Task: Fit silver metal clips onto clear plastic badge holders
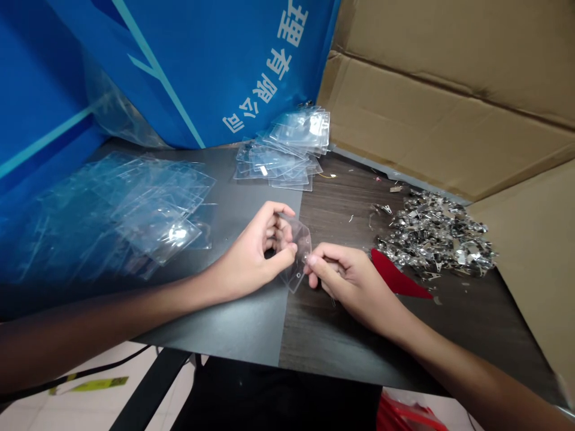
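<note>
My left hand is closed round a clear plastic badge sleeve above the middle of the table. The sleeve is bent, and a small punched hole shows near its lower corner. At the sleeve's right edge, my right hand pinches a small metal badge clip, mostly hidden by the fingers. A thin end of it shows below the hand. To the right lies a heap of silver metal clips. Loose clear sleeves are spread on the left, and more sleeves are piled at the back.
A red piece of cloth lies by the clip heap. Cardboard walls stand behind and to the right. A blue printed panel closes the back left. Small scraps dot the dark wooden table, whose left part bears a grey sheet.
</note>
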### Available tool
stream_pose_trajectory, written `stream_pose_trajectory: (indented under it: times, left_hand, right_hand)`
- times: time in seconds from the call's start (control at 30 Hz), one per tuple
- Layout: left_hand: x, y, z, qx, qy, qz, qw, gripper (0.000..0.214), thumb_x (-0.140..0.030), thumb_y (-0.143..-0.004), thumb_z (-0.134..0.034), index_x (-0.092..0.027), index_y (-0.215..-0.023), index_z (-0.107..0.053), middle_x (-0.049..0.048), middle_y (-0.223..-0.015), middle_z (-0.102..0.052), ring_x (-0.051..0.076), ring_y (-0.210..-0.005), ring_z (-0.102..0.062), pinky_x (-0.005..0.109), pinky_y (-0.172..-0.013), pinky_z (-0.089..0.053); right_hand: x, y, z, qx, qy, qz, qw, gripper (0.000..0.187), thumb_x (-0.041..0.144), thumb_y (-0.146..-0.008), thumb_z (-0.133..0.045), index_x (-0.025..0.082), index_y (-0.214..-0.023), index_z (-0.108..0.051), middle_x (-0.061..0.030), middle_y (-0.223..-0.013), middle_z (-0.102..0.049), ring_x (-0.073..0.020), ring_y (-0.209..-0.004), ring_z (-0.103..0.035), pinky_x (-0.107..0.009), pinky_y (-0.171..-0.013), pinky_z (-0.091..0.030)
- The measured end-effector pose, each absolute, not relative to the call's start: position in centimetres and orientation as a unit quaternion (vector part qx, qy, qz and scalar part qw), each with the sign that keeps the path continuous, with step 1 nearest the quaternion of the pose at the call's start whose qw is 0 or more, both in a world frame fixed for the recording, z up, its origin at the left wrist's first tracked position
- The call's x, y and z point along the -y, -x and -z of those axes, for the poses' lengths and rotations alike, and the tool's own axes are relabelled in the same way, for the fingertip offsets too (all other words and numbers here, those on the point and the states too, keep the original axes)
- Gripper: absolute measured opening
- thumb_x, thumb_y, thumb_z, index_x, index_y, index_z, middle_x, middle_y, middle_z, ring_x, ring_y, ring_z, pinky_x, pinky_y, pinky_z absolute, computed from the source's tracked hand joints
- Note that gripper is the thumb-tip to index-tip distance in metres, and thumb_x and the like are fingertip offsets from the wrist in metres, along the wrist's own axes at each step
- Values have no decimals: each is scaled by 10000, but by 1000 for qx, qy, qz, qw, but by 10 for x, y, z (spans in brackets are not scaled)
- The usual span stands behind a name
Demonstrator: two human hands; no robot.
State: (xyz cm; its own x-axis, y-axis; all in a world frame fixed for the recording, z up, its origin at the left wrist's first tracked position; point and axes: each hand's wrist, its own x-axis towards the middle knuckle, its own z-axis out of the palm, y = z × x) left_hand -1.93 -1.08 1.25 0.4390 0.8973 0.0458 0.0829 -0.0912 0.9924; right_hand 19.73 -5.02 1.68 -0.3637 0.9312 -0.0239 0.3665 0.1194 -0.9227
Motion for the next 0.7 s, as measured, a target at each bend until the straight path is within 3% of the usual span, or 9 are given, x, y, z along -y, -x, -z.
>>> stream_pose_trajectory:
  times: [0.17, 0.27, 0.43, 0.7]
  left_hand:
    - [8, 21, -12, -367, -630, -362, 581, 476, -218, -913, -729, -236, -1295, -446, 3, -997, -542, 182, -931, -627, 373, -865, -531]
    - [5, 24, -13, -348, -608, -355, 619, 418, -197, -890, -724, -250, -1204, -453, -9, -972, -525, 165, -868, -596, 349, -802, -499]
    - [3, 27, -16, -288, -600, -365, 651, 454, -202, -860, -767, -261, -1178, -448, -34, -893, -466, 140, -777, -493, 328, -764, -464]
    - [0, 26, -15, -282, -640, -371, 611, 600, -243, -848, -858, -265, -1241, -405, -11, -982, -427, 143, -845, -436, 289, -735, -457]
  right_hand:
    - [52, -199, -23, 701, 429, -467, 326, 232, 303, -1104, -583, 209, -939, -717, -4, -864, -714, -150, -769, -607, -281, -710, -443]
    - [53, -200, -26, 699, 418, -490, 312, 166, 277, -1097, -587, 214, -1044, -731, -18, -954, -735, -155, -804, -626, -276, -693, -449]
    - [55, -199, -26, 712, 415, -478, 303, 195, 303, -1126, -561, 217, -1043, -714, -25, -933, -732, -168, -823, -649, -290, -695, -458]
    - [54, -200, -23, 764, 390, -395, 328, 164, 223, -1127, -540, 222, -1030, -673, -23, -960, -734, -171, -854, -654, -311, -789, -485]
